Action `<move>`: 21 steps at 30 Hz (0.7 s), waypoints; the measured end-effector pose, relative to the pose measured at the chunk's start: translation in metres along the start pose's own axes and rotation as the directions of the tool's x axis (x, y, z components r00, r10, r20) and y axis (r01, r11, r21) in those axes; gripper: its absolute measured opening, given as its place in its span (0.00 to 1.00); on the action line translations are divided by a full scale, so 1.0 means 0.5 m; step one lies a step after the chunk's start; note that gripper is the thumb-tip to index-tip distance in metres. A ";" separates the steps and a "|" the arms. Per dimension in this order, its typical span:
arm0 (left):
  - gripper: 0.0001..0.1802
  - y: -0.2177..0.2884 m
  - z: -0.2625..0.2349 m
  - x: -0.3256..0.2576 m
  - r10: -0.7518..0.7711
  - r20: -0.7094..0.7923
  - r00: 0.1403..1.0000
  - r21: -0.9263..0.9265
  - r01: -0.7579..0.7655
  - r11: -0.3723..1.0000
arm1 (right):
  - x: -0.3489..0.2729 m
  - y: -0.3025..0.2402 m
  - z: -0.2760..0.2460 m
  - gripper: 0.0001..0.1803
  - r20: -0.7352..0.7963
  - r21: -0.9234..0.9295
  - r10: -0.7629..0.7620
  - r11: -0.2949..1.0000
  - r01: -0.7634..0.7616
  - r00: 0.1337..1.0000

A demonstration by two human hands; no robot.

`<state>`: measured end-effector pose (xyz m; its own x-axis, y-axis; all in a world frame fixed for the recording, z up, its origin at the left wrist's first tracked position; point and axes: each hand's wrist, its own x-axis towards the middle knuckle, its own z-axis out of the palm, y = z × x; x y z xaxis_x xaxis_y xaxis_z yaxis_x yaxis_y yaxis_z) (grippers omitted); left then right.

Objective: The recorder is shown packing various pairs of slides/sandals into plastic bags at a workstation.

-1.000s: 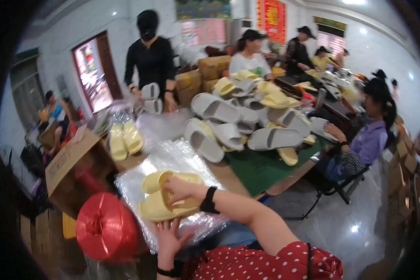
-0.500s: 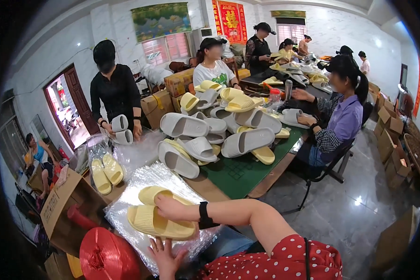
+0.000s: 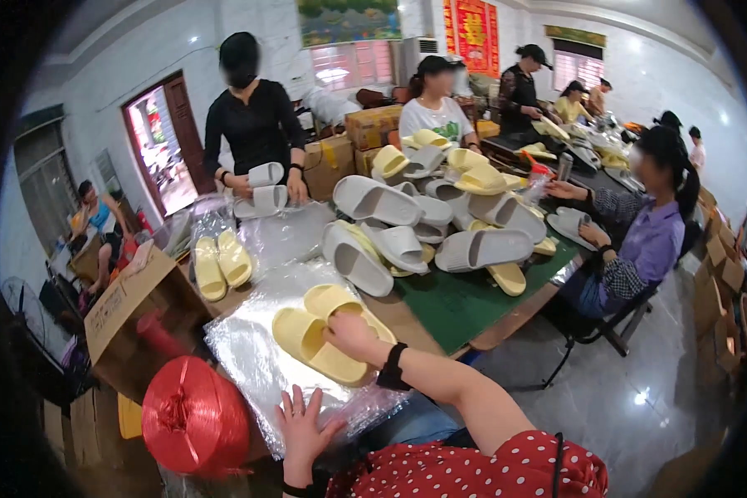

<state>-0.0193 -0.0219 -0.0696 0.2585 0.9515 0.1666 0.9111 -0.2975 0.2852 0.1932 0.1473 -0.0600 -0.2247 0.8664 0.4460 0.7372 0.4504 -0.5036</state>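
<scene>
Under the right hand (image 3: pixel 350 334), yellow slippers (image 3: pixel 319 343) lie toes pointing lower right.

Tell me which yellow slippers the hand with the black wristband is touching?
The right hand rests on the yellow pair lying on the clear plastic bags nearest the camera. The other yellow pair sits further back, untouched.

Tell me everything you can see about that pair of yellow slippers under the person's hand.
The pair of yellow slippers is pale yellow, thick-soled, open-toed slides with broad top straps, looking like soft foam. They lie side by side, soles down, on a stack of clear plastic bags at the table's near edge. The right hand rests on top of them; the left hand presses the bags' near edge, apart from the slippers.
</scene>
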 end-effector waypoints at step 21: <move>0.35 -0.013 -0.084 0.003 -0.044 -0.133 0.990 -0.548 -0.037 0.836 | -0.296 0.023 -0.222 0.16 -0.052 0.848 0.423 0.496 -0.184 0.905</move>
<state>-0.0381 -0.0218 -0.0316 0.1735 0.9448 0.2781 0.5763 -0.3264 0.7492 0.3056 0.0003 -0.0497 0.1418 0.9632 0.2286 -0.1334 0.2474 -0.9597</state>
